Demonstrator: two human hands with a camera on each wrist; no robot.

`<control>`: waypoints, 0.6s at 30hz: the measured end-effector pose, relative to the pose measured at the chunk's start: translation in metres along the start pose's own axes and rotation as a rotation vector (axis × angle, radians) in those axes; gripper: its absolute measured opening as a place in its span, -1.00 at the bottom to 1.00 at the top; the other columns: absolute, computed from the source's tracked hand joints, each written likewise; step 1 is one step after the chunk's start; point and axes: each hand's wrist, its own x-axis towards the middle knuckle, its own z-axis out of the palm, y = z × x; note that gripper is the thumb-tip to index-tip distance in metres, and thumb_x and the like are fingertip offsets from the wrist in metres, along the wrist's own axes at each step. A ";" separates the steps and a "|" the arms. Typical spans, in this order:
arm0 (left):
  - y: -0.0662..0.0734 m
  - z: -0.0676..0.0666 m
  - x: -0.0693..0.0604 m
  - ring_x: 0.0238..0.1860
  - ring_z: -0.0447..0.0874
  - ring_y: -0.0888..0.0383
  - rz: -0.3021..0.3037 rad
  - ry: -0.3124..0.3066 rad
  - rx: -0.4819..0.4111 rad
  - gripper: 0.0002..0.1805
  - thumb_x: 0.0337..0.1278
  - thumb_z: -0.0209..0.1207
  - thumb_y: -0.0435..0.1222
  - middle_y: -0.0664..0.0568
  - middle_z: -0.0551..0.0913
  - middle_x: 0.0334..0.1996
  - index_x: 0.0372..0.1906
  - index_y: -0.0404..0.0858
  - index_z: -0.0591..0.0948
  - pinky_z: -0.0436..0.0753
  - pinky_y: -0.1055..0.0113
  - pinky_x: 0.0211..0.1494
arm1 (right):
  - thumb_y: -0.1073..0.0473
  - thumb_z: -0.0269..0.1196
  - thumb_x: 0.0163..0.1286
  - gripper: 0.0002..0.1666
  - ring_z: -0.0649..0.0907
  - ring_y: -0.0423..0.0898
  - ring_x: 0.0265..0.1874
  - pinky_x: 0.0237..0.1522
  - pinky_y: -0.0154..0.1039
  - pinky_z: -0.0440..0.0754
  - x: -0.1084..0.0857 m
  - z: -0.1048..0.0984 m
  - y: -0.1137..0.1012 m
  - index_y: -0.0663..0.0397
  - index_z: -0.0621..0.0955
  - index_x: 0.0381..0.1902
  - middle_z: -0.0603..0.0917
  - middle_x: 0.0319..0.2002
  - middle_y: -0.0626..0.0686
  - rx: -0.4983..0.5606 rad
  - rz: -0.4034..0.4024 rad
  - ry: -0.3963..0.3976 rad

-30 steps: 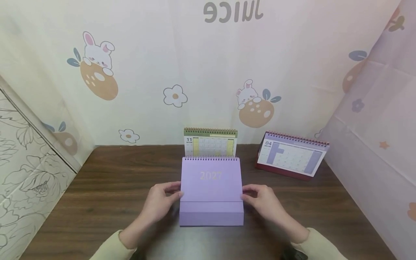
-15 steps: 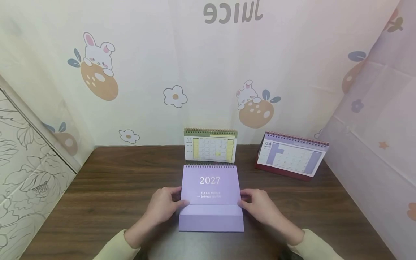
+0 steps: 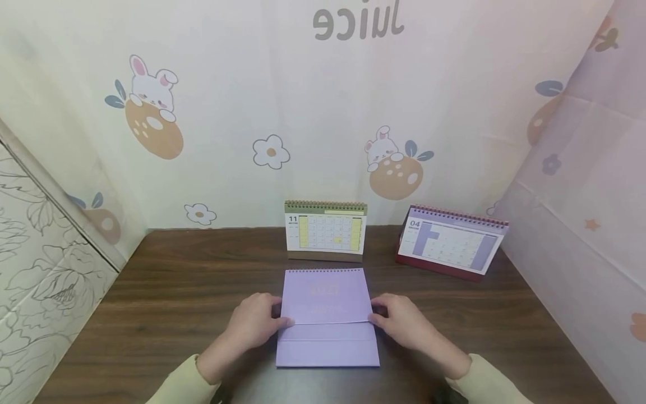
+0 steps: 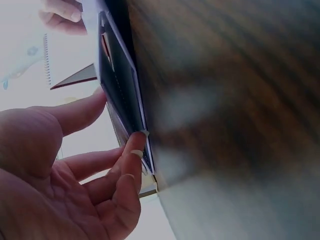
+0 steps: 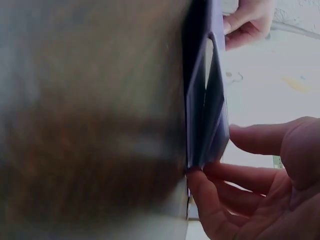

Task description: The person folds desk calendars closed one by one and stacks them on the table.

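The left hand and right hand pinch opposite side edges of the purple desk calendar, at the middle of the wood-grain table. Its folded stand encloses a narrow hollow (open at the sides). Behind stands the green-topped desk calendar.

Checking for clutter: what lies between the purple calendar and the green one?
In the head view, only bare table shows between the purple calendar and green calendar.

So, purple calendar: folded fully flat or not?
Not fully: the purple calendar is partly folded; both wrist views show a narrow gap through its open sides.
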 end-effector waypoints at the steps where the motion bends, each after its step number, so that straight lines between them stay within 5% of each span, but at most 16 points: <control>1: 0.000 0.000 0.000 -0.37 0.61 0.08 0.004 -0.002 0.008 -0.61 -0.09 0.48 0.03 0.07 0.69 -0.42 -0.22 -0.15 0.76 0.56 0.09 -0.36 | 0.21 0.44 0.22 -0.75 0.69 -0.03 -0.21 -0.04 0.04 0.64 0.001 0.000 0.000 0.19 0.73 -0.15 0.74 -0.19 0.06 -0.004 0.007 -0.005; 10: 0.001 -0.001 -0.004 -0.62 0.39 0.21 0.017 -0.030 -0.007 -0.68 -0.05 0.46 0.02 0.25 0.44 -0.70 -0.52 -0.07 0.60 0.35 0.26 -0.58 | 0.20 0.47 0.19 -0.75 0.68 -0.04 -0.22 -0.06 0.05 0.63 0.003 -0.002 0.002 0.14 0.74 -0.17 0.73 -0.21 0.02 -0.026 0.027 -0.025; 18: 0.004 -0.006 -0.006 -0.52 0.54 0.22 0.041 -0.045 -0.086 -0.55 -0.08 0.49 -0.04 0.26 0.61 -0.59 -0.21 -0.27 0.64 0.52 0.21 -0.42 | 0.17 0.48 0.18 -0.71 0.70 0.04 -0.14 -0.01 0.08 0.62 0.002 -0.006 0.003 0.15 0.74 -0.15 0.74 -0.17 0.06 -0.048 0.011 -0.034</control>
